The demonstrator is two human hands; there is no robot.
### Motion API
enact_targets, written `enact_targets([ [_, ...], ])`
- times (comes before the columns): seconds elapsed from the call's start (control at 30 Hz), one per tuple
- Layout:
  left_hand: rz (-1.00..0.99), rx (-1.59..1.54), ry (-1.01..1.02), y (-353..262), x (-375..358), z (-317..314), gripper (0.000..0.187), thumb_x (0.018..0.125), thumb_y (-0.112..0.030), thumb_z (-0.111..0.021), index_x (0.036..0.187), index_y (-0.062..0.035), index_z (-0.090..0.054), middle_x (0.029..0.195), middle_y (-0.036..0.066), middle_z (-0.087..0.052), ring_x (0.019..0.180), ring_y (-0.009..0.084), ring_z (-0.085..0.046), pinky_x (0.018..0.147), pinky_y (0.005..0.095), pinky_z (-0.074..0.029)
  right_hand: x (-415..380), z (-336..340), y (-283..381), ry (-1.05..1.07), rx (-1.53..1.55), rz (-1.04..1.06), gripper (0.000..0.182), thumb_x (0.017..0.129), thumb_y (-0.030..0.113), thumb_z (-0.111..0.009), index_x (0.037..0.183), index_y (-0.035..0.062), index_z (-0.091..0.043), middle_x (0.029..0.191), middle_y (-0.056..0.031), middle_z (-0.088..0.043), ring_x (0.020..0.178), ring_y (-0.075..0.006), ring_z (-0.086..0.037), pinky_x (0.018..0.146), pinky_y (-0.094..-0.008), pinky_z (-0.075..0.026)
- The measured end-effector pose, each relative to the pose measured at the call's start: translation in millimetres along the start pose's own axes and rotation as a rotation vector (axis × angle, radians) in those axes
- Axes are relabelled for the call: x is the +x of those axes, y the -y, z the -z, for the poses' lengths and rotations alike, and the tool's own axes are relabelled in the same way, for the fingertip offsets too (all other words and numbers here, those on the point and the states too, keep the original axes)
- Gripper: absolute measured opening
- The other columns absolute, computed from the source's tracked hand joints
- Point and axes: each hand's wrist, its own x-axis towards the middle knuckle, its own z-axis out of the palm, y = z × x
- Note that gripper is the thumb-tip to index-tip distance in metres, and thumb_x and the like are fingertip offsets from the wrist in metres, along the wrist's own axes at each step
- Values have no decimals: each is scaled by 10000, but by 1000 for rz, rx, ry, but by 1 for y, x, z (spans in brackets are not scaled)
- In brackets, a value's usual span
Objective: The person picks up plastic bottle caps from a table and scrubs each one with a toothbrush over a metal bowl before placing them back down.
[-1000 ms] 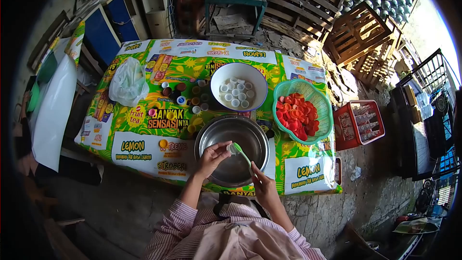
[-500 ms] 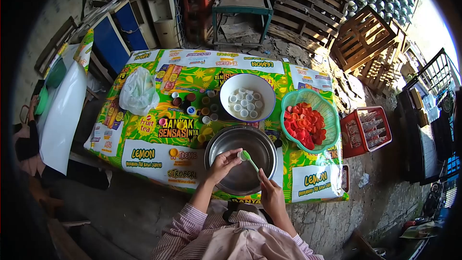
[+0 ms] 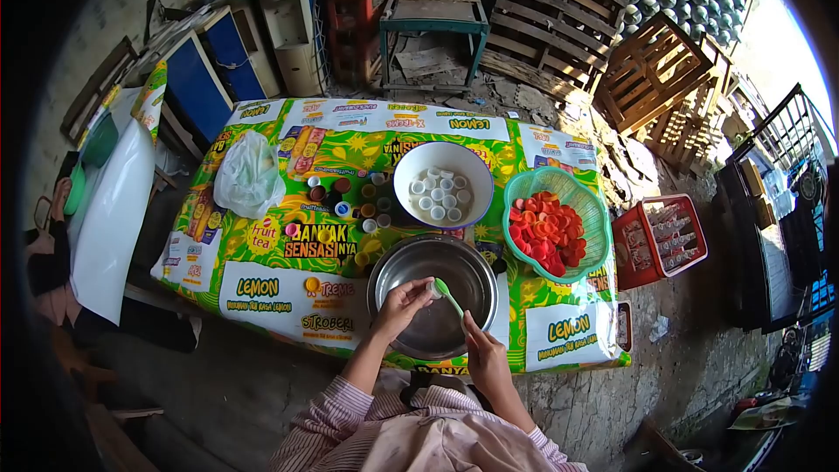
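Note:
My left hand (image 3: 398, 313) pinches a small white bottle cap (image 3: 434, 290) above a wide steel basin (image 3: 428, 341). In my right hand (image 3: 487, 357) is a slim green toothbrush (image 3: 453, 301), held by its handle. Its head reaches up to the cap, at or against it; actual contact is hard to make out. Just beyond the basin stands a white enamel bowl (image 3: 405, 177) with several white caps (image 3: 441, 197) in it. To its right, a green plastic basket (image 3: 596, 201) holds a heap of red caps (image 3: 546, 234).
Loose caps in several colours (image 3: 343, 208) lie left of the bowl, near a white plastic bag (image 3: 250, 175). A patterned plastic cloth (image 3: 288, 297) covers the table. On the right side stands a red crate (image 3: 660, 240); wooden pallets (image 3: 559, 22) are behind.
The toothbrush head has shifted slightly up and left at the cap, and the cap has tilted in my left fingers. The whole view has shifted a little.

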Motion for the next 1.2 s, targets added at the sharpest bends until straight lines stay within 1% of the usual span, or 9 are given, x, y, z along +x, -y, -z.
enact_targets([
  [0.13,33,2,16,1,2,3,326,924,-156,-529,1221,-22,-517,1045,59,-614,915,127,-612,825,256,-498,-3,-2,3,-1,-42,36,465,842,2,-531,1286,133,-489,791,-248,-591,670,-396,-593,596,-415,-462],
  [0.23,28,-57,-13,7,0,1,296,935,-188,-514,1185,-31,-532,1004,50,-616,888,128,-619,796,251,-501,-6,-5,1,-9,-61,52,474,837,-2,-533,1287,139,-488,806,-248,-594,674,-398,-592,585,-422,-459],
  [0.37,47,-118,-37,12,0,4,258,943,-214,-498,1128,-41,-544,937,28,-609,844,113,-615,771,252,-503,-3,-1,0,20,-177,64,477,841,28,-539,1293,171,-486,706,-193,-549,588,-367,-553,541,-426,-437],
  [0.47,77,-52,-60,10,2,6,250,952,-249,-476,1078,-44,-545,881,14,-593,794,105,-604,763,257,-503,-6,-4,3,-14,-128,84,489,836,44,-551,1296,197,-486,673,-166,-523,560,-349,-535,532,-434,-426],
  [0.77,159,-91,-124,14,0,7,309,976,-293,-401,1052,-22,-529,908,55,-603,773,141,-613,769,287,-522,-7,-1,12,1,-307,39,501,822,40,-554,1280,237,-505,696,-111,-524,566,-288,-554,500,-396,-437],
  [0.83,162,-56,-65,12,-3,5,333,980,-298,-383,1052,-9,-533,888,72,-611,762,145,-616,749,284,-529,-7,1,5,-3,-381,51,506,812,38,-562,1274,238,-514,699,-98,-517,548,-278,-545,490,-390,-435],
  [0.9,217,-100,-44,8,0,4,358,984,-307,-364,1026,2,-538,866,84,-614,741,140,-610,739,281,-530,-10,5,7,-17,-429,88,605,781,46,-572,1323,286,-447,748,-68,-534,540,-262,-561,466,-372,-457],
  [1.03,212,-100,-80,-1,-3,-3,385,987,-326,-348,987,6,-544,825,84,-610,702,120,-588,711,278,-526,-18,4,12,-24,-430,41,594,782,57,-578,1317,285,-458,741,-66,-534,540,-259,-563,471,-376,-457],
  [1.2,202,110,-37,6,0,0,381,992,-326,-324,978,-16,-545,787,57,-607,690,107,-584,692,251,-514,-15,4,9,-32,-391,49,558,796,69,-572,1303,283,-476,740,-68,-542,550,-263,-573,476,-384,-455],
])
